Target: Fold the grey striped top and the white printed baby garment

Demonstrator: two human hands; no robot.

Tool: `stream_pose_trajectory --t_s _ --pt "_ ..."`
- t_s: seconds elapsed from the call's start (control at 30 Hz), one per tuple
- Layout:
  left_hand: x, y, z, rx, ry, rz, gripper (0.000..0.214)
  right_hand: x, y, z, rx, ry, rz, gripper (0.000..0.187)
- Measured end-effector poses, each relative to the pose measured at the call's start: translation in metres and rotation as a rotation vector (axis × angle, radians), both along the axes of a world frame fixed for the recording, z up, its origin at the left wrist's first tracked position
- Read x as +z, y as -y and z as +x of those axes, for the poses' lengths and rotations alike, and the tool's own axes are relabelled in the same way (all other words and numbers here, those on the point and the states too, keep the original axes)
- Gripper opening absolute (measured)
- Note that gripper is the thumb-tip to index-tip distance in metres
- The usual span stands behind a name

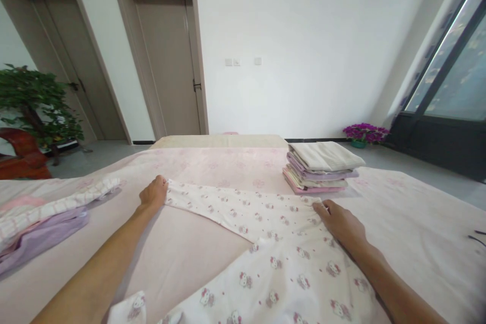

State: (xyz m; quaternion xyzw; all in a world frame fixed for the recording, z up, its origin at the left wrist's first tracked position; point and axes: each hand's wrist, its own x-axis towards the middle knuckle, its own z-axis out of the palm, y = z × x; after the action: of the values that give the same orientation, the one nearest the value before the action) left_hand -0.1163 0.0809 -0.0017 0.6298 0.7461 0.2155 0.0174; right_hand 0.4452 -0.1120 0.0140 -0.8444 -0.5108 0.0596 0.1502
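Note:
A white garment with a small cartoon-cat print (pixel 266 243) lies spread on the pink bed sheet (pixel 182 248). One long narrow part of it stretches to the left. My left hand (pixel 154 193) is closed on the far left end of that part. My right hand (pixel 339 223) lies flat on the garment near its upper right edge, fingers stretched out and pressing the cloth.
A stack of folded cloths (pixel 321 167) sits on the bed beyond my right hand. A loose heap of checked, pink and purple clothes (pixel 41 223) lies at the left edge. Beyond the bed are doors, a potted plant (pixel 36 104) and purple flowers (pixel 364 133).

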Motion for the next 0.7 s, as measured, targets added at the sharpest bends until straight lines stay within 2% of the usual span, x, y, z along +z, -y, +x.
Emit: stream_pose_trajectory --t_s 0.1,0.2,0.27,0.33,0.37,0.43,0.47,0.5,0.57,0.63,0.7 --pt "0.009 0.002 0.011 -0.009 -0.009 0.026 0.026 0.007 0.005 -0.002 -0.040 0.027 -0.050 0.053" --pt "0.023 0.008 0.046 -0.150 -0.013 0.083 0.033 0.016 0.013 -0.007 -0.047 0.114 0.015 0.046" --pt "0.029 0.021 0.087 -0.340 -0.003 0.094 0.037 0.018 0.018 -0.013 0.062 0.170 0.123 0.041" --pt "0.029 0.041 0.134 -0.546 0.006 0.087 0.039 0.013 0.020 -0.019 0.291 0.188 0.202 0.039" --pt "0.026 0.053 0.157 -0.688 0.008 0.065 0.042 0.008 0.021 -0.021 0.416 0.187 0.213 0.040" --pt "0.019 0.076 0.195 -1.106 -0.025 -0.023 0.059 -0.008 0.020 -0.022 0.605 0.194 0.208 0.046" --pt "0.015 0.086 0.207 -1.214 -0.052 -0.063 0.066 -0.018 0.019 -0.021 0.655 0.208 0.204 0.050" --pt "0.011 0.093 0.214 -1.284 -0.080 -0.100 0.072 -0.027 0.018 -0.019 0.677 0.229 0.211 0.053" --pt "0.005 0.097 0.214 -1.302 -0.128 -0.150 0.077 -0.041 0.017 -0.013 0.694 0.274 0.239 0.056" --pt "0.001 0.091 0.197 -1.242 -0.160 -0.173 0.077 -0.047 0.016 -0.009 0.699 0.299 0.262 0.055" --pt "-0.002 0.077 0.169 -1.154 -0.178 -0.187 0.076 -0.048 0.016 -0.007 0.699 0.310 0.267 0.055"
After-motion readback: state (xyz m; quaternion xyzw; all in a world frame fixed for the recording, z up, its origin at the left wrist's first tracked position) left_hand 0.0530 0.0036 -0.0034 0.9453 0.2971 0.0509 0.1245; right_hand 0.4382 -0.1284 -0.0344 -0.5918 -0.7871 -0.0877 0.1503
